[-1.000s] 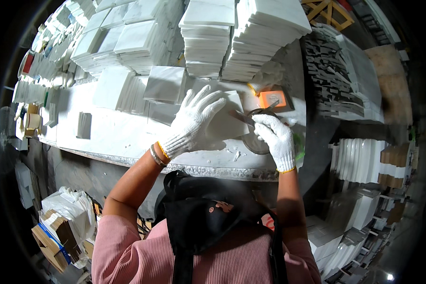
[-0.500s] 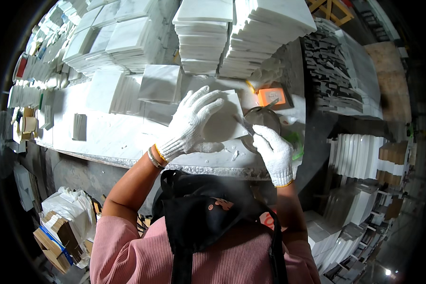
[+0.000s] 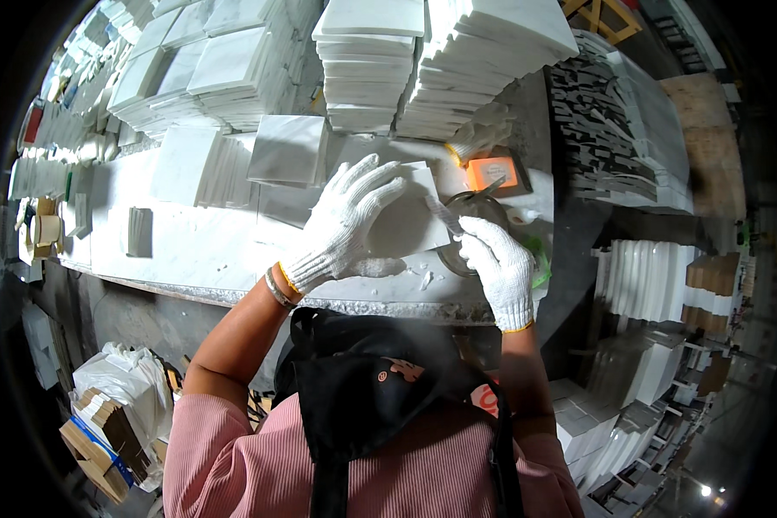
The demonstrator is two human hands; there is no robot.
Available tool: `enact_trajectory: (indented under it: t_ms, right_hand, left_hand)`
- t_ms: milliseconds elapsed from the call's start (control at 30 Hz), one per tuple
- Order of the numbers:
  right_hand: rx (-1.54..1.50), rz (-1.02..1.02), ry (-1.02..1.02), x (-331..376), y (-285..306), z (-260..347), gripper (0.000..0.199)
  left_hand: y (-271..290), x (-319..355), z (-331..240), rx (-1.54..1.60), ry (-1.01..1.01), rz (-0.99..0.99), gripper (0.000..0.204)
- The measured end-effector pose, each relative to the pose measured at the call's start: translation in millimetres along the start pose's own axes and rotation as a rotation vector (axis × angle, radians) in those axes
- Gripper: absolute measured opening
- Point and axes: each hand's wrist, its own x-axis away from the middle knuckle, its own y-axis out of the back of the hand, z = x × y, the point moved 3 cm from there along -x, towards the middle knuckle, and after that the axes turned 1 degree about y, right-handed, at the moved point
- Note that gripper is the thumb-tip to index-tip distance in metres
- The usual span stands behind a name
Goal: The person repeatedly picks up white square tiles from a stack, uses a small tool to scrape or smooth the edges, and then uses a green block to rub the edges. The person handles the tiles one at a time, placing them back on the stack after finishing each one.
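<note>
A square white tile [image 3: 414, 216] lies at the middle of the bench, tilted a little. My left hand [image 3: 345, 220], in a white knit glove, grips its left side, the fingers along the far part and the thumb at the near edge. In my right hand [image 3: 496, 263], gloved too, is a small putty knife [image 3: 441, 212], its flat pale blade against the tile's right edge. Its handle is hidden in my fingers. Behind that hand stands a round metal bowl [image 3: 485, 207], partly covered. A second narrow blade [image 3: 494, 185] rests near the bowl's far rim.
An orange box [image 3: 494, 173] and a loose glove [image 3: 479, 140] lie beyond the bowl. Tall stacks of white tiles [image 3: 367, 78] line the bench's far side. More tiles [image 3: 287, 148] stand left of my hand. Something green [image 3: 540, 263] sits by my right wrist. White crumbs dot the bench [image 3: 207, 250].
The putty knife's blade has shifted slightly away from me along the tile's right edge, and more of it shows. My right hand has moved a little away from me. My left hand keeps its grip.
</note>
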Motion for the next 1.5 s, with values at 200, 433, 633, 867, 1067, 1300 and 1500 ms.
enact_trajectory:
  t_ms: [200,433,633,867,1067,1300,1500]
  right_hand:
    - [-0.045,0.025,-0.007,-1,-6,-5,0.025]
    - [0.072,0.022,0.065,11,-10,-8,0.027]
    - [-0.026,-0.039,-0.016,14,-22,-2,0.027]
    - [-0.071,-0.064,-0.008,19,-35,6,0.024]
    - [0.121,0.035,0.160,25,-49,8,0.025]
    - [-0.122,0.029,-0.002,37,-47,15,0.032]
    - [-0.084,0.022,0.132,53,-57,26,0.043]
  left_hand:
    - [0,0,0,0.021,-0.001,-0.015,0.099]
    - [-1,0,1,0.010,0.008,-0.018,0.099]
    - [-1,0,0,0.010,-0.002,-0.025,0.100]
    - [0,2,0,-0.005,0.005,-0.021,0.098]
    - [-5,2,5,-0.031,-0.017,-0.030,0.102]
    - [23,28,-9,0.148,0.032,-0.150,0.101]
    - [27,67,-43,0.348,0.225,-0.320,0.091]
